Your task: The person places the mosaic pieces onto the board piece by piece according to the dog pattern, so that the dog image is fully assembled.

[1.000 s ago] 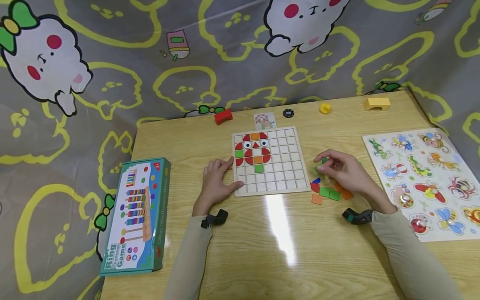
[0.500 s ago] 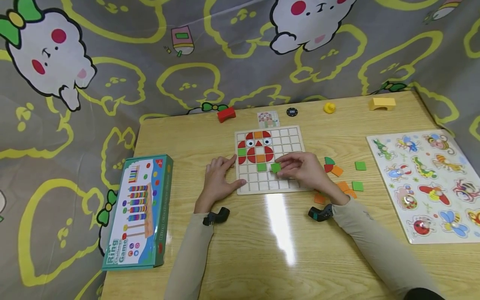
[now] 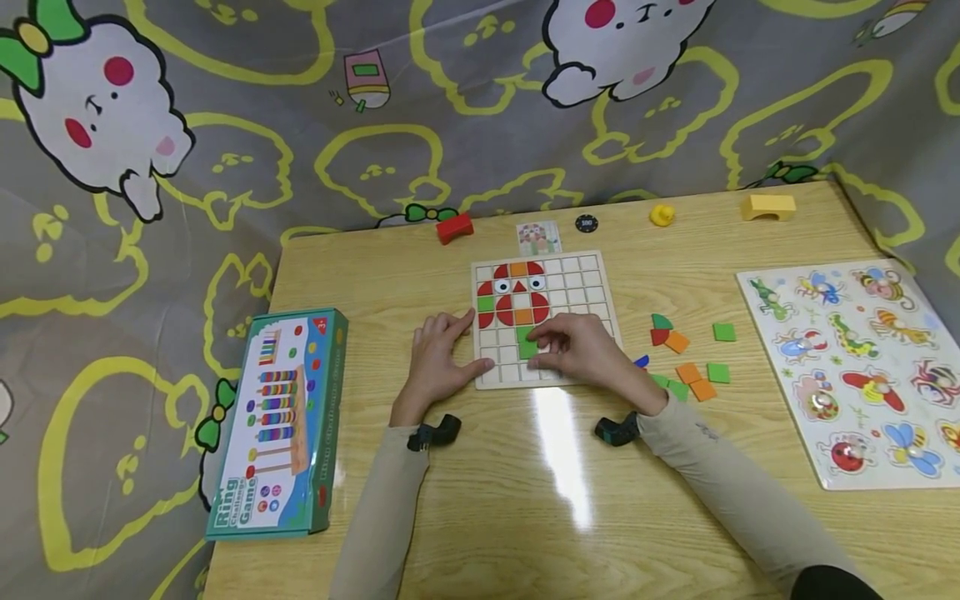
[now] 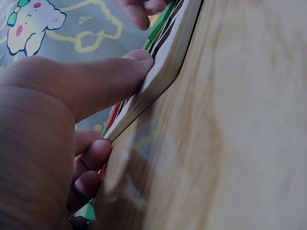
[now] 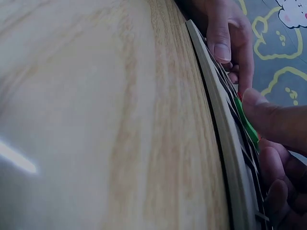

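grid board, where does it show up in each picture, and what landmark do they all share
Head: the grid board lies near the middle, its gridded face seen from above.
Left wrist: upper middle, edge-on, slanting from the top edge down to the left.
Right wrist: right of centre, edge-on, slanting from near the top to the bottom edge.
Shared landmark: the left hand, thumb at the board's rim.

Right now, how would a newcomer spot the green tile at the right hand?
On the table, find the gridded board. Below its red-and-orange face, two green tiles form a column. The lower green tile sits one row farther from the face, the right hand at its edge.
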